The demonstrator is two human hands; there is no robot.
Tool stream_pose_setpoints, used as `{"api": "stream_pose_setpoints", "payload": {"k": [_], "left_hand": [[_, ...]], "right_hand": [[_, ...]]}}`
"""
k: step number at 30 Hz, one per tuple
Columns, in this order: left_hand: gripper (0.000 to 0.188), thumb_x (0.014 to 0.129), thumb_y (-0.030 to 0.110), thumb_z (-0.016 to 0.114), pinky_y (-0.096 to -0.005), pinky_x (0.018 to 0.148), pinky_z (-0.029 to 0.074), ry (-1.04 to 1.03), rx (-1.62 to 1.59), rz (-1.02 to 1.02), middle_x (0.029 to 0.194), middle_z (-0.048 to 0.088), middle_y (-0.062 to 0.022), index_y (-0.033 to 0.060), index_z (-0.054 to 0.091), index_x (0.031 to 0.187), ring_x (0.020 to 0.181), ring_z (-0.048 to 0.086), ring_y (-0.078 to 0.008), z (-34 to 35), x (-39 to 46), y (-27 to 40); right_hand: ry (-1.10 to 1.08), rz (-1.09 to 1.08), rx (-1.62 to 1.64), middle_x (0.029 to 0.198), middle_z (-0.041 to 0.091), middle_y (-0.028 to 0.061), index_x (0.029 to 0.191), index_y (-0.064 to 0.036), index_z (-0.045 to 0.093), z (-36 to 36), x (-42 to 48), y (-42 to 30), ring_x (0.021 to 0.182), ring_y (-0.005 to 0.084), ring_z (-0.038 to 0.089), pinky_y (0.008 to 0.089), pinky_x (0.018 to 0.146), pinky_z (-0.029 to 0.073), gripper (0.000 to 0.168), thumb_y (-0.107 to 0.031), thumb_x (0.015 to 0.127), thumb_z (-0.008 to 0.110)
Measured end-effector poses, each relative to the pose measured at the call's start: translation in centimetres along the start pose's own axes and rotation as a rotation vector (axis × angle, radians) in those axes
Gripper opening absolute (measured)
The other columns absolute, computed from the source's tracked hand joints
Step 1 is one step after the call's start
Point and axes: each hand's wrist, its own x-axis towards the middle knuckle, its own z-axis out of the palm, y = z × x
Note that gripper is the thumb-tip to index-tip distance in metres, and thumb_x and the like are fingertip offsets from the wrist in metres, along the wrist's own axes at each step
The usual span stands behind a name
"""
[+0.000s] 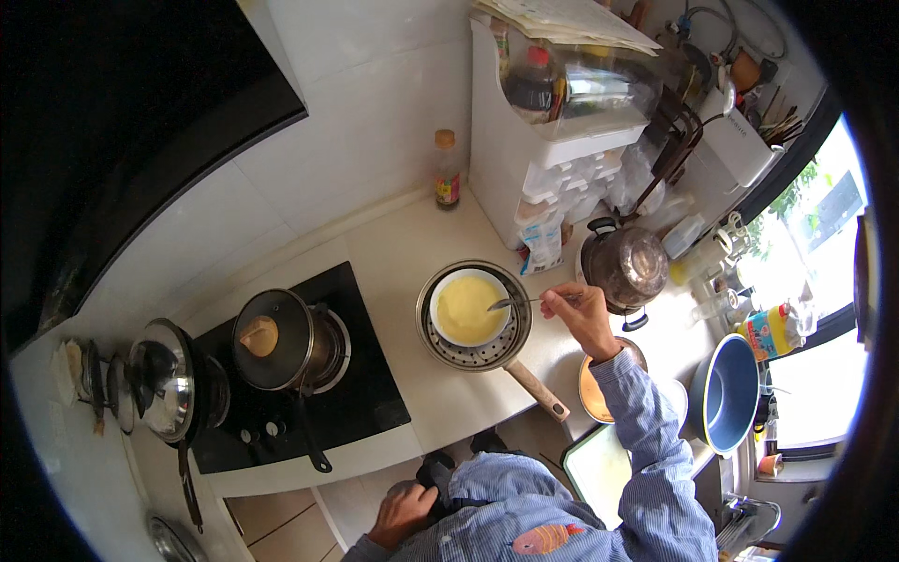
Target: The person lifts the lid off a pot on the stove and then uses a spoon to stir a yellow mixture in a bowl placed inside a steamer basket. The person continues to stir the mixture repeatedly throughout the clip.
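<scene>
A white bowl (436, 330) of smooth yellow food sits on a perforated metal steamer insert (491, 356) in a pan with a wooden handle (535, 388). My right hand (579, 316) holds a metal spoon (521, 302) by its handle, the spoon's bowl end at the yellow surface near the right side. Whether it touches the surface is unclear. My left hand (404, 511) is low by my waist, its fingers curled against something dark, which I cannot identify.
Left stands a black cooktop (365, 393) with a lidded saucepan (281, 365) and a lidded wok (168, 379). A sauce bottle (447, 172), white storage rack (495, 161) and dark pot (625, 267) stand behind. At the right are a blue basin (730, 393), an orange-toned bowl (592, 390) and a cutting board (597, 471).
</scene>
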Motion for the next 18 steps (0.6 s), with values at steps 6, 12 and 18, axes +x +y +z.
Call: {"api": "stream_pose_setpoints", "payload": {"k": [6,12,18], "left_hand": [[0.034,0.078,0.015,0.059,-0.0429,0.064,0.052,0.153,-0.125,-0.089,0.085,0.059,-0.0147,0.0050,0.060,0.110,0.075,0.062,-0.0327,1.4,-0.5,0.2],[0.030,0.079,0.014,0.059,-0.0412,0.064,0.051,0.206,-0.130,-0.052,0.085,0.060,-0.0159,0.0035,0.062,0.107,0.074,0.062,-0.0321,1.7,-0.2,0.5],[0.030,0.079,0.012,0.058,-0.0409,0.065,0.050,0.174,-0.124,-0.065,0.083,0.060,-0.0161,0.0031,0.062,0.107,0.074,0.061,-0.0320,1.5,0.1,1.0]], "right_hand": [[-0.036,0.004,-0.127,0.073,0.065,0.0070,0.091,0.008,0.064,0.2,0.8,-0.5,0.066,0.0111,0.062,0.0235,0.062,0.052,0.026,-0.017,0.088,0.065],[-0.095,-0.012,-0.196,0.073,0.065,0.0087,0.087,0.010,0.061,-0.8,2.5,-0.5,0.065,0.0116,0.062,0.0239,0.061,0.051,0.026,-0.015,0.086,0.064],[-0.159,0.026,-0.258,0.074,0.065,0.0092,0.088,0.009,0.060,-1.1,3.6,-0.7,0.067,0.0117,0.062,0.0244,0.062,0.050,0.025,-0.015,0.086,0.063]]}}
